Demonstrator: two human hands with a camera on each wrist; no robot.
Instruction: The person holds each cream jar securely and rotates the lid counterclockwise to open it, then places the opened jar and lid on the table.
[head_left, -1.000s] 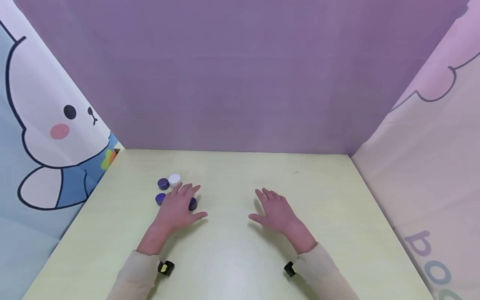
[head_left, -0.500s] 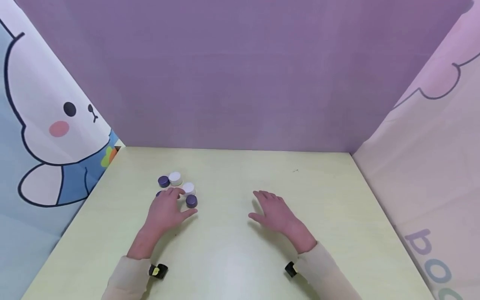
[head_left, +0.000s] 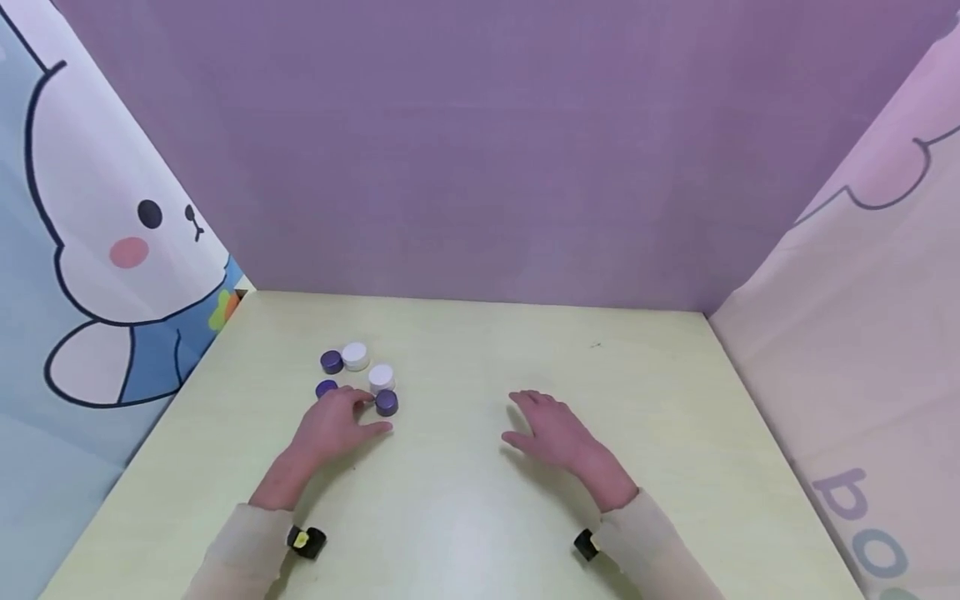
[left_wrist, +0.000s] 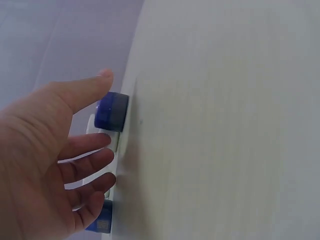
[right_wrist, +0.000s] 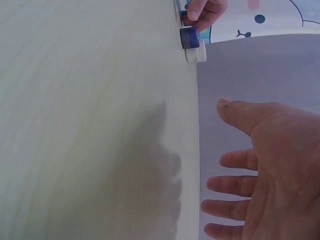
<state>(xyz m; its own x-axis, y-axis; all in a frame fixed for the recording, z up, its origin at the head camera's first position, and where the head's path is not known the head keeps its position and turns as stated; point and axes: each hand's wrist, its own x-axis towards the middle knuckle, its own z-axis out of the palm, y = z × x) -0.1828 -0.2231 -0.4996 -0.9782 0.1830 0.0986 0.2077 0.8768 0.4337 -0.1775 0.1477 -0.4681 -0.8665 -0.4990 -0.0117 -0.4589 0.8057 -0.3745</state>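
Note:
My left hand is beside a cluster of small round caps, its thumb apart from its loosely bent fingers. Nearest to its fingertips is a dark purple-blue cap, which overlaps the thumb and index finger in the left wrist view. Just behind that cap is a white cap. A second blue cap is partly hidden by the knuckles. Farther back, a third purple cap sits against another white cap. My right hand hovers low over the table with fingers extended, holding nothing.
The pale wooden table ends at a purple back panel. A cartoon-printed cloth hangs on the left, a pale pink one on the right. Each sleeve cuff has a small black device.
My left hand has drawn back left from over the caps, its fingers bending more, and the near white and purple caps now show. The right hand stays almost still.

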